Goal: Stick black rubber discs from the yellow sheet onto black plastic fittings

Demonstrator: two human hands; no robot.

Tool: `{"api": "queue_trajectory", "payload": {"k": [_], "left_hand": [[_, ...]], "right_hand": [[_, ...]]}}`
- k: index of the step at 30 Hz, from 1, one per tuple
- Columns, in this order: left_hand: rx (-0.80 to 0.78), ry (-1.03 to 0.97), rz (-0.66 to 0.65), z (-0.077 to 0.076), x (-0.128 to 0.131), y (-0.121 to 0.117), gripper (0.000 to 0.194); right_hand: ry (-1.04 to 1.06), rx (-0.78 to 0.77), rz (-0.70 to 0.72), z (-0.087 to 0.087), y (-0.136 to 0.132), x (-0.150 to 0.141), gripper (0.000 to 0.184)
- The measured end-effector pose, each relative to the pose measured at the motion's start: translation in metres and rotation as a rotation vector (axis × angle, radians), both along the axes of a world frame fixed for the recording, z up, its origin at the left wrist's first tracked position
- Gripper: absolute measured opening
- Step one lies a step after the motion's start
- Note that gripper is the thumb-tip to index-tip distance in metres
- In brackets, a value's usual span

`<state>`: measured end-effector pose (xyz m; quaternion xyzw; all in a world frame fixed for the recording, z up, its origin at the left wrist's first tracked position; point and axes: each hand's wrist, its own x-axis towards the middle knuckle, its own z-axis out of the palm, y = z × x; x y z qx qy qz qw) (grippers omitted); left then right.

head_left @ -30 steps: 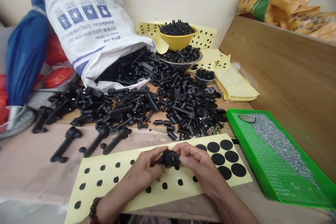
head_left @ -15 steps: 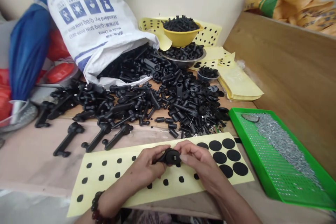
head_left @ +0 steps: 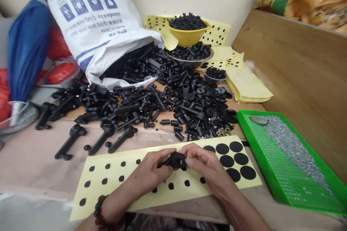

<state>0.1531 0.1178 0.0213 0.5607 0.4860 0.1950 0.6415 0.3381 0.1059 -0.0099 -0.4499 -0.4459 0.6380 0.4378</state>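
In the head view, we see the left hand (head_left: 152, 168) hold the black part (head_left: 175, 160) above the yellow sheet (head_left: 187, 196), while the right hand (head_left: 204, 162) pinches its round end. If we push it crooked, it could twist loose and drop onto the black dots (head_left: 171, 186).

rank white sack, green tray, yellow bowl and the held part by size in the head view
1. White sack, cut off at the top
2. Green tray, though nearness to the camera may flatter it
3. Yellow bowl
4. Held part, partly hidden
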Motion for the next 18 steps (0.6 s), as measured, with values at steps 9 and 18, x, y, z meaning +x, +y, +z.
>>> {"api": "queue_trajectory", "payload": {"k": [9,18], "left_hand": [[0.025,0.019,0.002,-0.010,-0.002,-0.002,0.034],[0.054,0.008,0.015,-0.016,-0.001,-0.003,0.040]], "right_hand": [[-0.031,0.010,-0.003,0.001,0.000,0.000,0.021],[-0.048,0.045,-0.003,0.000,-0.001,-0.001,0.016]]}}
